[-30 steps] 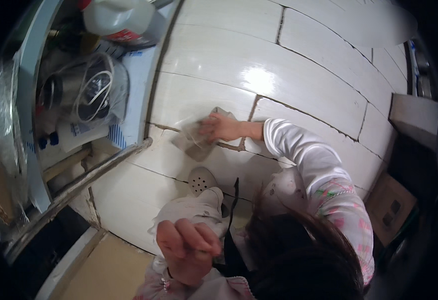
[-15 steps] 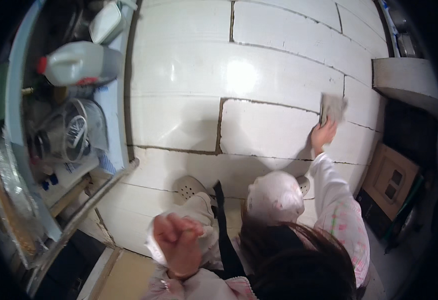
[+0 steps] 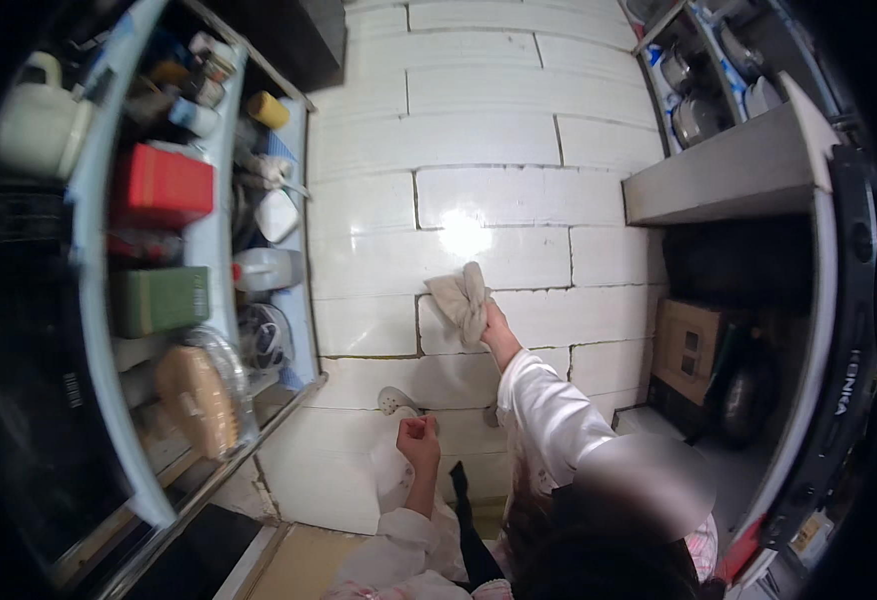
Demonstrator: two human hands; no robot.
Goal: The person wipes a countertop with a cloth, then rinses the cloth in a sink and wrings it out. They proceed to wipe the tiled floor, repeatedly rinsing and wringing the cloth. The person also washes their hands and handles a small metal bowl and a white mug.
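Observation:
My right hand (image 3: 500, 332) is closed around a greyish-beige cloth (image 3: 446, 298), its arm stretched out over the white tiled floor (image 3: 494, 195). The cloth bunches at the fingers, and a loose part spreads to the left. Whether it touches the tiles I cannot tell. My left hand (image 3: 419, 440) is held lower and to the left, above my legs, with its fingers curled in and nothing visible in them. Near it are my light clog (image 3: 397, 401) and a hanging black strap (image 3: 462, 490).
On the left, pale blue shelves (image 3: 92, 250) hold a red box (image 3: 164, 186), a green box (image 3: 164, 300), a plastic jug (image 3: 267, 270) and several other things. On the right stand a grey ledge (image 3: 729, 185), a brown carton (image 3: 686, 340) beneath it, and pots (image 3: 696, 118) on a rack.
My right hand has moved left with the cloth, which is now bunched. The view has shifted, showing more floor and shelving. My left hand stays curled.

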